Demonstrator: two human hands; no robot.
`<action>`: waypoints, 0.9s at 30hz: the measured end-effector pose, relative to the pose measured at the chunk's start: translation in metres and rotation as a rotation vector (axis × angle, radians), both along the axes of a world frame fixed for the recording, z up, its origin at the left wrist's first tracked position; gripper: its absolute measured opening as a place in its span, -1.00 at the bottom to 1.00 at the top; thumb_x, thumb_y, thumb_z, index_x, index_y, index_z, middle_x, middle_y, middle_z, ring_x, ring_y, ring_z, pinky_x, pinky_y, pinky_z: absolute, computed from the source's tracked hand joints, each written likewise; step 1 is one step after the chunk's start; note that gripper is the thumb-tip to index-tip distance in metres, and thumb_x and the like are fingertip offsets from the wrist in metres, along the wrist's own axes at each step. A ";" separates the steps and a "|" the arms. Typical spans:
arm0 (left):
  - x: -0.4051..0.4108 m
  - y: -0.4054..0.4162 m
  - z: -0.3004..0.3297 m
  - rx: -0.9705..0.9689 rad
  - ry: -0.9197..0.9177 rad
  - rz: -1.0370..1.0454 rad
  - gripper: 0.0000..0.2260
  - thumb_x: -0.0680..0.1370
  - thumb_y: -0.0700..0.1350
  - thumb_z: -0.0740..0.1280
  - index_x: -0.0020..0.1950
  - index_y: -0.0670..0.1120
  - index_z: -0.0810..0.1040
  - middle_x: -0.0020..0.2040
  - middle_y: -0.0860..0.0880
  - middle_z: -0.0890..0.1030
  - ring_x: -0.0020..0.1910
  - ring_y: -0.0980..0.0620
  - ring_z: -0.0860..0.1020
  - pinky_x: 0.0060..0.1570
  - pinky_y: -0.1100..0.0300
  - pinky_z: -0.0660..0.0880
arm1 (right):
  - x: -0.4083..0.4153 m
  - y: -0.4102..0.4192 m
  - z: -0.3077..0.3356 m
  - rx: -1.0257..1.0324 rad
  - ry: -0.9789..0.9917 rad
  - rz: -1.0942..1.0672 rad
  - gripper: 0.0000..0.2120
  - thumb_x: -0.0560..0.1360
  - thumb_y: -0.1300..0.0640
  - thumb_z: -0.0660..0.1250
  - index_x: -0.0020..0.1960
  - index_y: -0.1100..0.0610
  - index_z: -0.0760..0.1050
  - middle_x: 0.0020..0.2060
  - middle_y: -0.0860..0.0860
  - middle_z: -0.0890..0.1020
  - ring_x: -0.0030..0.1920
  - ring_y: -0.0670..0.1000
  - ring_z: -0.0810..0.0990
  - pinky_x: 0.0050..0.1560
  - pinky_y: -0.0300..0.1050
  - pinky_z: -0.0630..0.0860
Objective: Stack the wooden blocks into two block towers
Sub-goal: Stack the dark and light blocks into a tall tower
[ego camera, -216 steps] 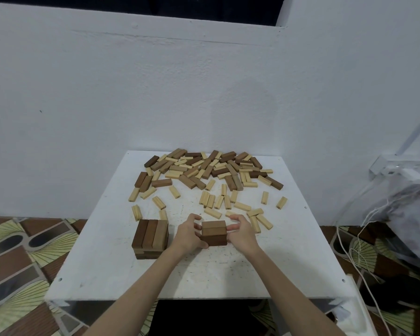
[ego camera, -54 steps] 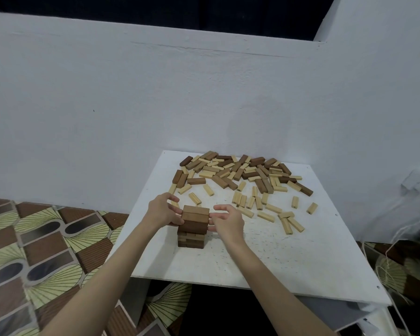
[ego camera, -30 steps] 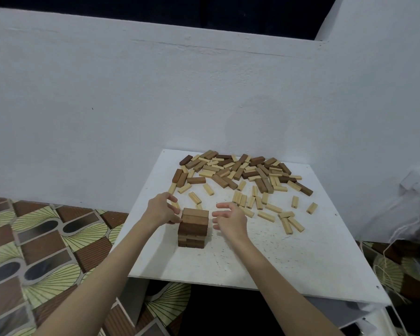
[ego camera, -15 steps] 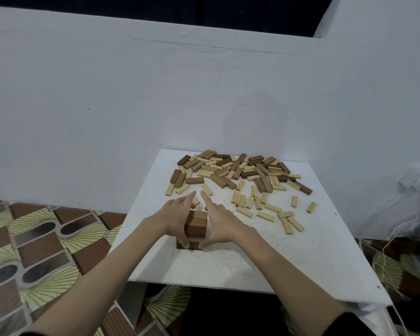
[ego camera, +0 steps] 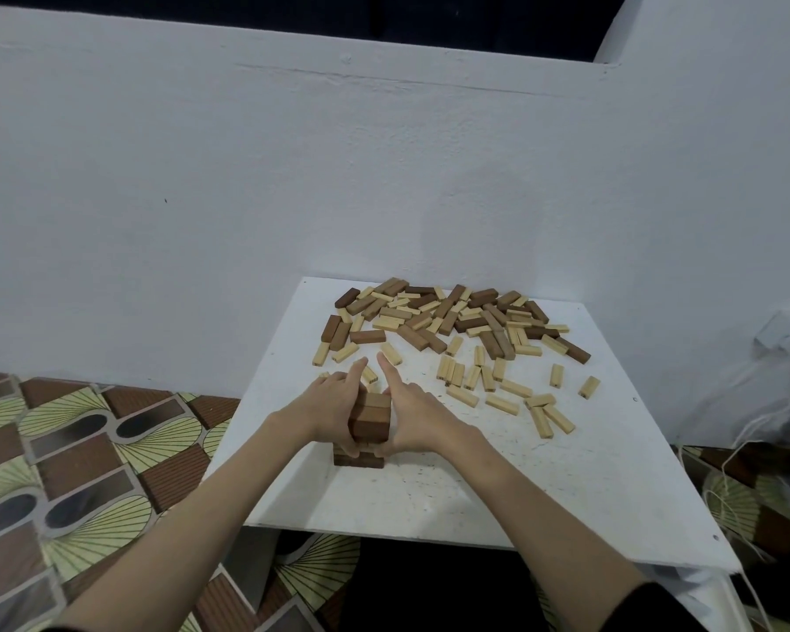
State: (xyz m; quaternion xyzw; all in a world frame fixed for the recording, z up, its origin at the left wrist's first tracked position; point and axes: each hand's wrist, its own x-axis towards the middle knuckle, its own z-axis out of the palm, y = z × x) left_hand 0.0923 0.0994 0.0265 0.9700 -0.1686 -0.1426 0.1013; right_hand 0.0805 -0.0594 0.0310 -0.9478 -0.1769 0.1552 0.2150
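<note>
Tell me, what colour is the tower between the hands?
Mostly dark brown, with a lighter brown top layer: the tower, seen in the head view.

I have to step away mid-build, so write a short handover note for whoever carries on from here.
Left hand and right hand press flat, fingers straight, against opposite sides of the brown tower, squaring it.
The tower stands near the white table's front-left.
Loose blocks, brown and pale, lie scattered at the back.
Done: one short tower begun.
Left: build it higher and start a second; none is visible.

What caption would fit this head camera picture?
Both hands, left and right, press flat against a small block tower on a white table, loose blocks behind.
</note>
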 end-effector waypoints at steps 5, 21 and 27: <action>0.002 0.001 -0.002 -0.049 0.023 0.023 0.18 0.22 0.02 0.60 0.53 -0.07 -0.20 0.34 -0.08 0.41 0.31 -0.10 0.36 0.33 0.08 0.26 | 0.000 0.000 0.003 0.021 0.047 -0.031 0.28 0.25 0.04 0.60 0.51 -0.09 -0.39 0.18 0.13 0.50 0.10 0.14 0.52 0.13 0.08 0.51; -0.009 0.010 0.044 -0.903 0.629 0.757 -0.18 0.54 0.33 -0.01 0.52 -0.28 -0.05 0.39 -0.39 0.26 0.32 -0.29 0.36 0.29 -0.04 0.33 | -0.009 0.000 0.028 0.844 0.614 -0.615 -0.32 0.58 -0.27 0.03 0.55 0.09 0.02 0.43 0.31 0.26 -0.05 0.15 0.31 0.42 0.12 0.28; -0.007 0.003 0.048 -0.905 0.651 0.778 -0.17 0.54 0.36 -0.06 0.52 -0.28 -0.08 0.45 -0.37 0.18 0.42 -0.30 0.25 0.36 -0.06 0.24 | -0.010 0.013 0.032 0.898 0.633 -0.644 -0.24 0.53 -0.37 -0.08 0.57 0.03 -0.11 0.05 0.10 0.44 -0.26 -0.02 0.32 0.41 0.06 0.27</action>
